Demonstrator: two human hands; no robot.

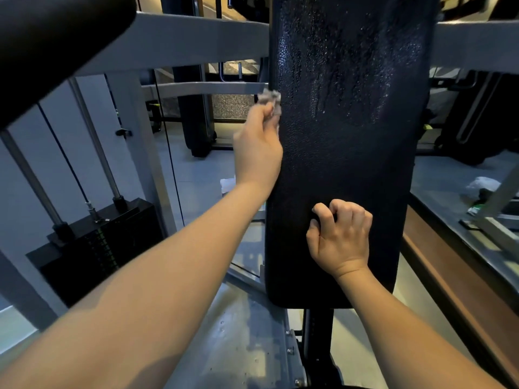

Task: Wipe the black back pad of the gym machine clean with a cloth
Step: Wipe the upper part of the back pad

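Your left hand [257, 144] pinches the cloth [270, 101] at the pad's [345, 164] left edge; droplets remain upper centre; right hand [341, 237], curled, braces lower down.

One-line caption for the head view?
Left hand holds cloth at droplet-covered back pad's left edge; curled right hand rests lower down.

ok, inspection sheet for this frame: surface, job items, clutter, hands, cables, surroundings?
Surface: back pad upright, black, droplets and streaks on its upper half, lower half looks dry.
Job's things: cloth bunched, at the pad's left edge.
Clutter: white crumpled item on the floor at right.
Grippers: left hand grips the cloth; right hand curled, empty, resting on the lower pad.
Cables: thin cable runs to the weight stack.
Surroundings: grey machine frame, other gym machines behind.
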